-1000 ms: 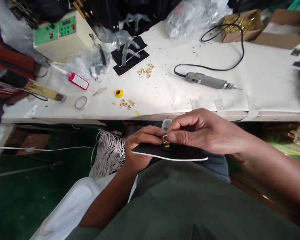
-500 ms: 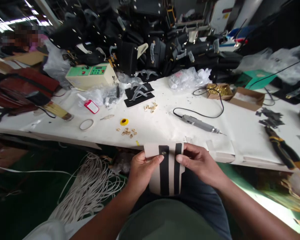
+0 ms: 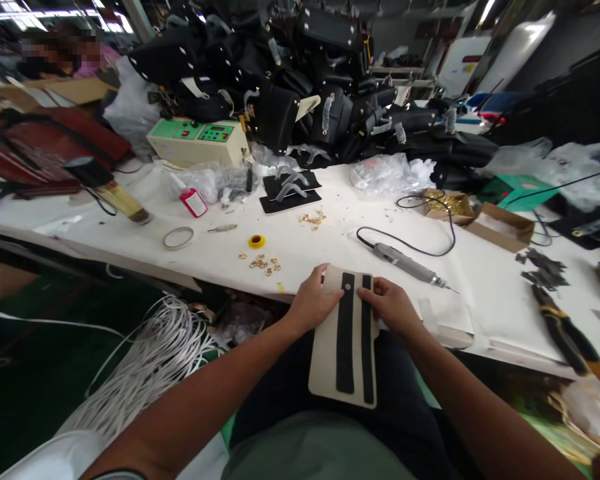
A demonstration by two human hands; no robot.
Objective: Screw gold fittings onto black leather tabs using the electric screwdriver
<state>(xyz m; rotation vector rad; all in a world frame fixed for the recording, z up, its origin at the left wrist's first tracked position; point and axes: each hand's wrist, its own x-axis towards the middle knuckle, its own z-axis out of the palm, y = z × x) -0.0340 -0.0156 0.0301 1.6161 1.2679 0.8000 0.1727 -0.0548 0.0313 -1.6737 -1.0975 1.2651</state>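
Observation:
Both hands hold a beige panel (image 3: 325, 360) with two black strips running along it, above my lap at the table's front edge. My left hand (image 3: 314, 300) grips its upper left edge, the thumb lying on the wider strip beside a small round metal stud (image 3: 348, 287). At the upper right edge, my right hand (image 3: 393, 303) pinches the panel with its thumb near the narrower strip. The fingers behind the panel are partly hidden. Several small gold-coloured metal fittings (image 3: 261, 262) lie on the table to the left of my hands, near a yellow ring-shaped roll (image 3: 257, 241).
A grey corded electric screwdriver (image 3: 405, 261) lies on the white table (image 3: 325, 243). Pliers (image 3: 560, 327) and cardboard boxes (image 3: 500, 227) are at right. Further left are a red-and-white bottle (image 3: 194, 203), a hammer (image 3: 107, 193) and a control box (image 3: 200, 143). Black bags (image 3: 280, 117) pile up behind.
The panel has tilted so more of its length shows, and both hands have shifted slightly with it, still gripping its upper edges. The camera view has also shifted.

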